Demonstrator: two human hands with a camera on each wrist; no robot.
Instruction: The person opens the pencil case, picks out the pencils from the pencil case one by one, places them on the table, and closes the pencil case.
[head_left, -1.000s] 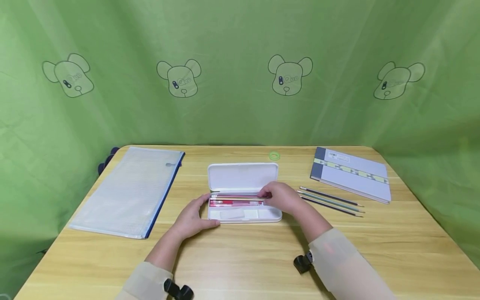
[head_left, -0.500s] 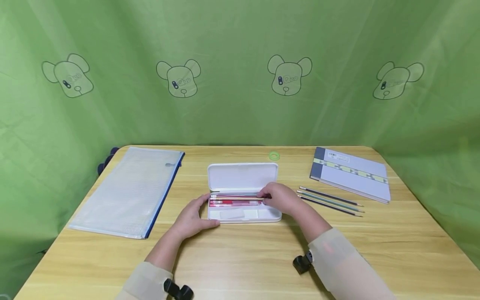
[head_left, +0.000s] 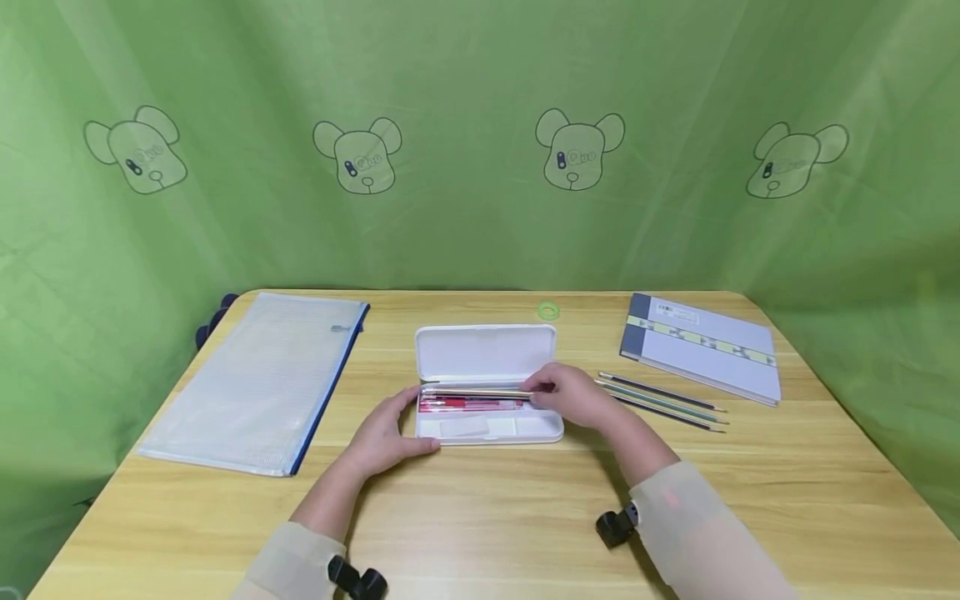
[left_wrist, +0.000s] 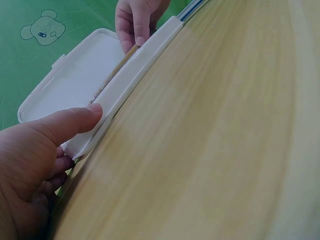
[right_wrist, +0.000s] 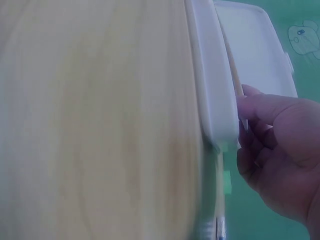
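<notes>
- One pencil (right_wrist: 233, 70) is pinched near its pointed tip between the thumb and fingers of the right hand (head_left: 568, 395), at the right end of the white pencil case (head_left: 529, 427).
- The pencil is lying lengthwise over the rear compartment, where red pens (head_left: 453, 403) are also held.
- The left end of the case is gripped by the left hand (head_left: 384, 435), its thumb placed at the front edge.
- The lid (head_left: 486, 354) is raised behind; a whitish block (head_left: 463, 427) is contained in the front compartment.
- Three pencils (head_left: 660, 402) are laid side by side on the wooden table (head_left: 480, 517), just right of the right hand.
- Farther out are placed a banded notebook (head_left: 701, 367) at right, a green ring (head_left: 548, 311) behind the case and a zip bag (head_left: 240, 392) at left.
- The table is backed by a green curtain (head_left: 465, 233) printed with bear heads.
</notes>
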